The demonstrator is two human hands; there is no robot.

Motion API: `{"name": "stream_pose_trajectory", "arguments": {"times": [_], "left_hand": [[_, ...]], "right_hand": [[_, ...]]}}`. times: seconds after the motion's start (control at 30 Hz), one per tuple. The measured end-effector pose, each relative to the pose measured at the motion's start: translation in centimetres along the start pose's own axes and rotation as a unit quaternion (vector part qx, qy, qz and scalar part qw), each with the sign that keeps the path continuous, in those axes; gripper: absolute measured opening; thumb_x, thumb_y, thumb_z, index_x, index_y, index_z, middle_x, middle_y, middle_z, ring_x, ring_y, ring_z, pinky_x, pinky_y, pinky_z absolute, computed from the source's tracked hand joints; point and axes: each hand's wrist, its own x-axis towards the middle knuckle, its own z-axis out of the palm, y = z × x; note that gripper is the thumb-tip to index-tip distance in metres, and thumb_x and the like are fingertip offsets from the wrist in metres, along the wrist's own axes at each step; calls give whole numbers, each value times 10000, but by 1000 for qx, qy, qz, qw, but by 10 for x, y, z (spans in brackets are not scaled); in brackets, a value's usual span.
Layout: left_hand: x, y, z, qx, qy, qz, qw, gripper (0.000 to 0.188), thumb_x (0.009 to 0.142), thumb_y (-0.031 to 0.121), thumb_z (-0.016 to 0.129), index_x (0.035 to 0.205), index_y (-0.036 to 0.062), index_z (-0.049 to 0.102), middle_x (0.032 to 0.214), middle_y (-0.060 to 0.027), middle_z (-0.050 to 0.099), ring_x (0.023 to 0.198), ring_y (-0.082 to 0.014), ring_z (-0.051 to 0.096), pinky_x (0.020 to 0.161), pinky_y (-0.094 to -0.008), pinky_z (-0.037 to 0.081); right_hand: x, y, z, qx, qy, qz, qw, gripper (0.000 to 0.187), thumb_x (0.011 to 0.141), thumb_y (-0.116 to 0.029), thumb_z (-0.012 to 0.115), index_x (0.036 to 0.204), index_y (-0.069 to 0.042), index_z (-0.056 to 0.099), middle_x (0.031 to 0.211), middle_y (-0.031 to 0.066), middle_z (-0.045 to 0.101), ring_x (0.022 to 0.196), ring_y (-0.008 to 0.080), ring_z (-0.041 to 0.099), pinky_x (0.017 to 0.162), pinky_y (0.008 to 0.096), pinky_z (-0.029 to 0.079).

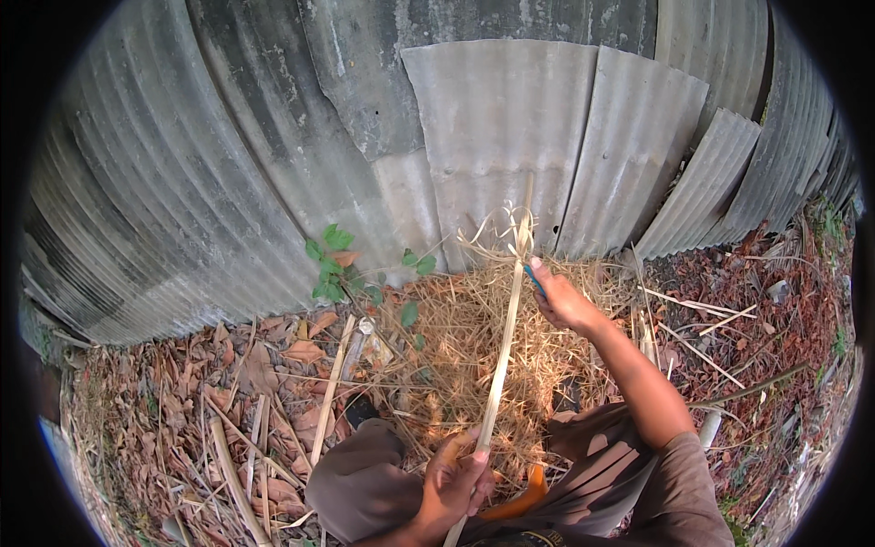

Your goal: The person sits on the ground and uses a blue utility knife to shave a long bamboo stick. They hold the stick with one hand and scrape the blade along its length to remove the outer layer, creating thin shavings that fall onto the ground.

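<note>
Partly shaved strip: a long, narrow, pale-yellow strip, apparently bamboo (pixel 501 365), was held at a slant, from the lower edge up toward the fence.
Left hand: the strip's lower part was gripped by the left hand (pixel 456 474), its fingers closed around it.
Right hand: a small blue tool (pixel 534 280), perhaps a knife handle, was clasped in the right hand (pixel 562 301) just beside the strip; no blade could be made out.
Shaving done: thin, pale, looping curls (pixel 501 239) were bunched near the strip's upper end, and much shaving could be judged done from the wide heap of straw-coloured shavings (pixel 465 337) beneath.
Shaving left: the curls were seemingly not yet cut free, so trimming there was judged unfinished; how much remained could not be told.
Ground: the heap was flanked by dry, brown leaf litter (pixel 260 369), with loose, pale sticks (pixel 333 392) strewn at the left.
Fence: the outdoor spot was closed off ahead by overlapping, grey, corrugated sheets (pixel 510 118), fronted by a leafy green plant (pixel 333 264).
</note>
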Motion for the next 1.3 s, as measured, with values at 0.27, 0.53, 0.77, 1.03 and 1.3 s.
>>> {"name": "stream_pose_trajectory", "arguments": {"times": [0.27, 0.53, 0.77, 1.03, 1.3], "left_hand": [[9, 5, -18, -203, -26, -19, 979, 316, 1001, 154, 422, 1306, 215, 482, 547, 0, 413, 328, -68, 281, 447, -235, 304], [6, 5, -13, -240, -16, -43, 970, 319, 1008, 177, 405, 1318, 207, 473, 532, 15, 366, 328, -63, 251, 466, -232, 302], [-3, 2, -3, -159, -6, -49, 986, 290, 1003, 183, 421, 1287, 197, 479, 515, 33, 354, 321, -61, 242, 466, -231, 294], [-3, 9, -10, -163, 24, -28, 986, 268, 1003, 183, 421, 1261, 195, 495, 520, 40, 346, 331, -48, 237, 466, -223, 293], [-2, 9, -5, -137, -10, -23, 990, 289, 1004, 175, 425, 1290, 188, 462, 539, 40, 351, 355, -50, 261, 517, -245, 331]], "right_hand": [[-90, -30, 68, -217, -70, -241, 943, 739, 782, -724, 509, 557, -28, 618, 512, 160, 563, 550, 328, 621, 564, 420, 505], [-81, -28, 67, -333, 44, -387, 859, 693, 705, -748, 561, 520, -81, 604, 459, 96, 543, 413, 273, 561, 416, 368, 429], [-35, -19, 31, -318, 134, -186, 920, 668, 752, -711, 544, 561, -76, 620, 505, 147, 562, 537, 368, 600, 536, 460, 471], [-91, -32, 73, -334, -31, -283, 899, 721, 714, -771, 523, 556, -74, 610, 502, 143, 569, 539, 331, 624, 534, 425, 499], [-38, -15, 42, -352, 63, -251, 900, 757, 687, -810, 494, 570, -72, 621, 537, 145, 573, 598, 350, 625, 569, 479, 470]]}}
